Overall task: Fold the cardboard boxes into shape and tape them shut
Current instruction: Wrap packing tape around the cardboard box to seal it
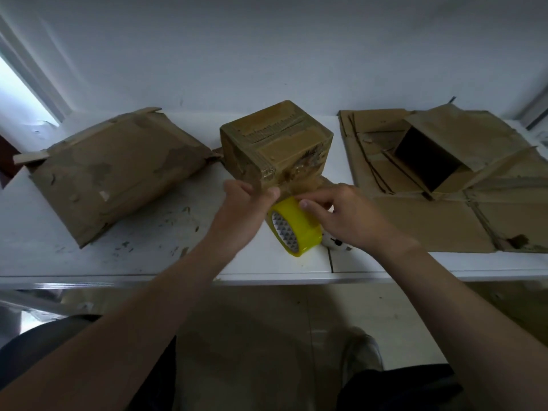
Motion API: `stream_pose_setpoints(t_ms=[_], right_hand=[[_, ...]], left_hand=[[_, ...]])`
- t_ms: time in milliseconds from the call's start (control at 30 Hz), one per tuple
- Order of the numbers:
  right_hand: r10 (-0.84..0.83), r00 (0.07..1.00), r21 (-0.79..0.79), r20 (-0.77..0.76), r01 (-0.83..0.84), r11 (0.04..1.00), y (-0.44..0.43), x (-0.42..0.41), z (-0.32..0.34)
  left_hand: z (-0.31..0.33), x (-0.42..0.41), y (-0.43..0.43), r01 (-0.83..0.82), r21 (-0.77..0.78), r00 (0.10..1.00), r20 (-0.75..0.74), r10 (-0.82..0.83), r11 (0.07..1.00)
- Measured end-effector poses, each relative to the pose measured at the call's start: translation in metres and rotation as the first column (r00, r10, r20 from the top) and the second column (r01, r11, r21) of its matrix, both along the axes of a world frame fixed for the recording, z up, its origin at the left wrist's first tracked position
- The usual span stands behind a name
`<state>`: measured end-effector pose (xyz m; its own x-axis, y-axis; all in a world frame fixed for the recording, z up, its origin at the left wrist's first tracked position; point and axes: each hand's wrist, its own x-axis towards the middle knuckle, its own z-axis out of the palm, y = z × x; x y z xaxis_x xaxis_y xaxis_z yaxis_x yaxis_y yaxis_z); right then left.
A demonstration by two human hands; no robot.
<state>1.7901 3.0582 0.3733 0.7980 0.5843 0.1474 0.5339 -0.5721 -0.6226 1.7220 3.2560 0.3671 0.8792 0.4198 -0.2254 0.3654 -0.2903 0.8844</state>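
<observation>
A small brown cardboard box, folded into a cube and banded with tape, stands on the white table in the middle. Just in front of it lies a yellow tape roll on its side. My left hand pinches the box's near bottom edge, where a strip of tape runs down to the roll. My right hand has its fingers curled on the top of the roll, thumb and forefinger at the tape end.
A larger worn box lies tilted at the left. At the right a flattened pile of cardboard carries an open box. A small white object peeks out under my right hand. The table's front edge runs just behind my forearms.
</observation>
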Motion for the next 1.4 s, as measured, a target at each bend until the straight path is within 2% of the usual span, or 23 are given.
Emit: stream_pose_setpoints(t_ms=[100,200,267,333,567,667,767,900,1033,1100,1200,1400], right_hand=[[-0.143,0.990,-0.020,-0.017,0.142,0.990,-0.016,0.008,-0.002],[-0.274,0.959,-0.289,-0.071,0.243,0.926,-0.035,0.017,-0.012],[-0.312,0.941,-0.428,-0.133,0.230,0.874,-0.042,0.018,-0.020],[-0.337,0.923,-0.497,-0.184,0.208,0.843,-0.045,0.019,-0.028],[-0.328,0.931,-0.572,-0.162,0.182,0.800,-0.046,0.018,-0.041],[-0.317,0.924,-0.413,-0.212,0.209,0.886,-0.050,0.011,-0.033],[-0.313,0.890,-0.109,-0.332,0.293,0.950,-0.052,0.012,-0.019],[-0.285,0.886,0.148,-0.366,0.357,0.922,-0.044,0.019,-0.003],[-0.260,0.883,0.351,-0.390,0.404,0.845,-0.020,0.038,0.010],[-0.243,0.902,0.366,-0.358,0.375,0.852,-0.008,0.052,0.008],[-0.225,0.933,0.300,-0.279,0.308,0.903,0.008,0.068,0.003],[-0.185,0.890,0.392,-0.416,0.359,0.847,0.029,0.080,-0.002]], left_hand=[[-0.002,-0.009,-0.018,0.055,-0.188,0.996,-0.060,-0.067,0.981],[-0.005,-0.011,-0.026,0.047,-0.271,0.992,-0.101,-0.077,0.961],[-0.006,-0.011,-0.029,0.043,-0.285,0.992,-0.099,-0.074,0.958],[-0.005,-0.009,-0.030,0.029,-0.280,0.996,-0.077,-0.053,0.960],[-0.006,-0.009,-0.027,0.039,-0.263,0.998,-0.039,-0.051,0.964],[-0.005,-0.008,-0.026,0.050,-0.248,0.997,-0.048,-0.064,0.967],[-0.006,-0.007,-0.026,0.052,-0.276,0.997,-0.033,-0.064,0.960],[-0.008,-0.006,-0.028,0.024,-0.351,0.999,-0.030,-0.036,0.936],[-0.008,0.001,-0.027,-0.027,-0.421,0.999,-0.029,0.017,0.907],[-0.007,0.003,-0.027,-0.023,-0.444,0.999,-0.032,0.009,0.896],[-0.007,0.005,-0.024,-0.002,-0.467,1.000,-0.028,-0.012,0.884],[-0.004,-0.003,-0.012,0.060,-0.502,0.998,0.009,-0.064,0.863]])
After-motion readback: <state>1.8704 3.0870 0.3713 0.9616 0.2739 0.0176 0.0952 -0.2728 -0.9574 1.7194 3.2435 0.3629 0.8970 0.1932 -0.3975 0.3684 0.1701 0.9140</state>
